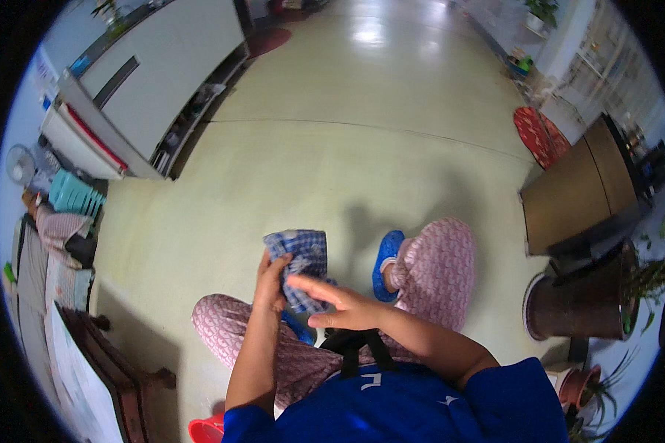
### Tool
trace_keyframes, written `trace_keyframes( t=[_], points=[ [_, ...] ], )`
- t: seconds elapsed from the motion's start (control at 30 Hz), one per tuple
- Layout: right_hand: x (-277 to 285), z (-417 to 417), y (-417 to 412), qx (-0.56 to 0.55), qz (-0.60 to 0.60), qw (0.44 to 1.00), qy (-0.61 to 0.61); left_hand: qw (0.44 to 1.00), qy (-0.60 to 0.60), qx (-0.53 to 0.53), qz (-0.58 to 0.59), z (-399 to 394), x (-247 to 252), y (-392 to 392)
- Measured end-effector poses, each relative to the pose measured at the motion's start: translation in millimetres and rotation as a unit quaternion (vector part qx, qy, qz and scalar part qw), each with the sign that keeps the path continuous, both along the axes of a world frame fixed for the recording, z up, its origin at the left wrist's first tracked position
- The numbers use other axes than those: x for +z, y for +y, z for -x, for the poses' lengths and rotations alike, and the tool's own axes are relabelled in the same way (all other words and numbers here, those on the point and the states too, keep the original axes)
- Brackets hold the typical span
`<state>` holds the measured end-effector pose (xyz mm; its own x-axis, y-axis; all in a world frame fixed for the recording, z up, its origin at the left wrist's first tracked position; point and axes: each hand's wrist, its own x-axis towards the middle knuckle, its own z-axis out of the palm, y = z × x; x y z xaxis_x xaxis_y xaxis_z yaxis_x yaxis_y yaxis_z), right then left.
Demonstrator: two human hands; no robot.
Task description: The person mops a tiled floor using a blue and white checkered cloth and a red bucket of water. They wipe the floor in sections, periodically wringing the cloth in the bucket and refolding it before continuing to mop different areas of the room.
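My left hand (271,281) grips a folded blue-and-white checked cloth (306,252) by its left edge, in front of my lap. Over the cloth's lower right part reaches my right hand (338,304), its fingers spread and holding nothing; whether a fingertip touches the cloth I cannot tell. My knees, in pink patterned trousers (443,266), are apart on either side. A blue slipper (387,268) is on my right foot, and the other foot is mostly hidden below the cloth.
A red plastic container (206,429) stands at the lower left, near a dark wooden table (123,382). Turquoise stacked stools (73,192) and a long white cabinet (166,66) line the left. On the right are a brown cabinet (576,188), a large plant pot (582,299) and a red mat (537,135).
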<state>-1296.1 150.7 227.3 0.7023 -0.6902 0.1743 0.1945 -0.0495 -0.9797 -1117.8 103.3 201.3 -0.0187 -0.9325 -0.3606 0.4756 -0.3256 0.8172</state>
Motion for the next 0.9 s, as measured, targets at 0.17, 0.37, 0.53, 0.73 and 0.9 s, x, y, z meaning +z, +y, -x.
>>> trace_keyframes(
  t=[0.17,0.37,0.53,0.73,0.9],
  points=[
    [-37.6,33.4,-5.2,-0.145,-0.258,0.953,-0.057,0.984,-0.118,-0.005,0.135,5.9,26.3,0.8],
    [-26.2,42.8,-18.4,-0.095,-0.469,0.737,-0.477,0.629,-0.484,-0.385,0.471,53.3,117.6,6.4],
    [-21.2,73.9,-31.1,-0.088,-0.382,0.710,-0.585,0.706,-0.396,-0.364,0.460,50.7,119.3,-17.6],
    [-7.3,97.6,-48.7,-0.211,-0.452,0.754,-0.427,0.959,-0.078,-0.217,0.161,54.6,41.0,-84.6],
    [5.5,116.6,-45.0,-0.183,-0.363,0.833,-0.377,0.966,-0.069,-0.239,0.068,90.1,45.1,-106.2]
  ],
)
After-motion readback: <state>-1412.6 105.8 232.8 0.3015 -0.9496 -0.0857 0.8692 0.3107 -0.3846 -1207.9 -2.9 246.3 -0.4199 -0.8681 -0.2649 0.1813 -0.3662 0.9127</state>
